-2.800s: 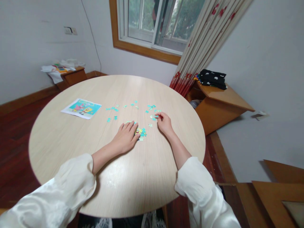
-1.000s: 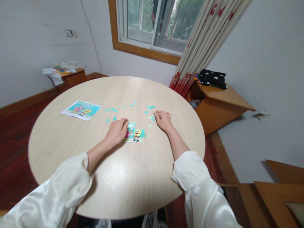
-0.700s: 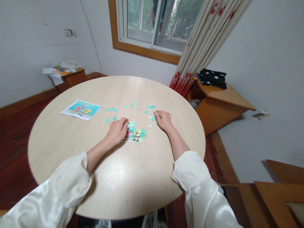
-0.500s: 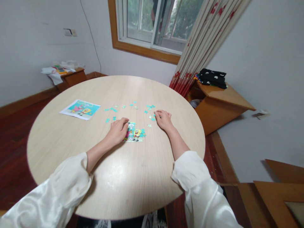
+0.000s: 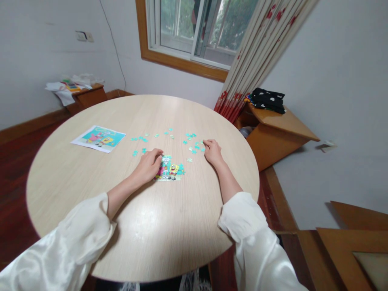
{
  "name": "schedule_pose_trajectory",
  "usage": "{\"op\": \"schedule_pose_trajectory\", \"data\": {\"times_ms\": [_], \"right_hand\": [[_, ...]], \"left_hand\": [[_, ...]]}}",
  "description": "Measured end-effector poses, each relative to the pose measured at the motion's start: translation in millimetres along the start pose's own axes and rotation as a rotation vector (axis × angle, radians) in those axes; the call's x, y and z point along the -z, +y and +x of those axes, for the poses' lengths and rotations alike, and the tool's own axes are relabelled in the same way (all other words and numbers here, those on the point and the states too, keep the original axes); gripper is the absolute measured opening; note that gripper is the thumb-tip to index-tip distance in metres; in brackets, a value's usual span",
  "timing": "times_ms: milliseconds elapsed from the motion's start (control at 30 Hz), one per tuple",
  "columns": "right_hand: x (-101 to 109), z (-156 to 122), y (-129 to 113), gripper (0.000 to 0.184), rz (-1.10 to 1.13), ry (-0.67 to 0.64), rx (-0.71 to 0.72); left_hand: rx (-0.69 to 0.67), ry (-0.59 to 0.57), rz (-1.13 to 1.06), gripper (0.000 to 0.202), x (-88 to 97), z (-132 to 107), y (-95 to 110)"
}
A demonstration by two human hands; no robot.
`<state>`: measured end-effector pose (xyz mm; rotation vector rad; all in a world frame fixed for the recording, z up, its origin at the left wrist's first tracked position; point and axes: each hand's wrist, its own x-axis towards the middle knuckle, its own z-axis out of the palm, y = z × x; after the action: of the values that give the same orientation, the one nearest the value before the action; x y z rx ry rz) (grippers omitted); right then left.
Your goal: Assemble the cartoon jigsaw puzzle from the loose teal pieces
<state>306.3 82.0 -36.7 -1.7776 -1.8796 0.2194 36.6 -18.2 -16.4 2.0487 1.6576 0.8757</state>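
Note:
A partly joined cartoon jigsaw puzzle (image 5: 173, 171) lies flat on the table, with a yellow square figure and a pale blue figure showing. My left hand (image 5: 148, 165) rests over its left edge, fingers bent and thumb a little apart, hiding part of a pink figure. To the right, my right hand (image 5: 213, 151) has its fingertips closed on a small puzzle piece (image 5: 202, 142) at the table surface. Loose turquoise pieces (image 5: 190, 136) lie just left of that hand. A pale green piece (image 5: 189, 160) sits between the right hand and the joined puzzle.
A printed reference picture (image 5: 100, 138) lies at the left of the round table (image 5: 169, 226). More loose pieces (image 5: 140, 138) are scattered beyond my left hand. A wooden cabinet (image 5: 280, 129) with a black cloth (image 5: 268, 100) stands to the right, beside a curtain (image 5: 257, 52).
My right hand has shifted slightly right and away from the cluster, uncovering several turquoise pieces. The left hand stays at the joined puzzle. The view has turned slightly.

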Motion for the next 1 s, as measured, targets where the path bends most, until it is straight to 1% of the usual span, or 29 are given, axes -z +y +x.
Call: {"op": "schedule_pose_trajectory", "data": {"times_ms": [133,300,367,433,567,900,1000], "right_hand": [[0.9,-1.5,0.4,0.040,-0.013,-0.003,0.014],[1.0,0.9,5.0,0.033,0.109,0.077,0.035],[0.8,2.3,6.0,0.034,0.126,0.095,0.020],[0.1,3.0,6.2,0.036,0.096,0.091,-0.001],[-2.7,3.6,5.8,0.031,0.051,0.090,-0.022],[-4.5,3.0,4.8,0.026,0.111,0.144,-0.013],[-2.1,3.5,4.7,0.029,0.162,0.148,-0.007]], "left_hand": [[0.005,-0.008,-0.001,0.032,0.8,-0.4,0.3],[0.006,-0.015,-0.002,0.034,0.6,-0.4,-0.6],[0.003,-0.020,0.001,0.036,0.7,-0.2,-0.3],[-0.001,-0.024,0.002,0.037,0.8,-0.1,0.4],[0.001,-0.025,0.013,0.038,0.5,0.1,0.9],[0.016,-0.018,0.010,0.035,0.0,0.5,-0.6],[0.014,-0.017,0.009,0.034,-0.3,1.0,-1.6]]}}
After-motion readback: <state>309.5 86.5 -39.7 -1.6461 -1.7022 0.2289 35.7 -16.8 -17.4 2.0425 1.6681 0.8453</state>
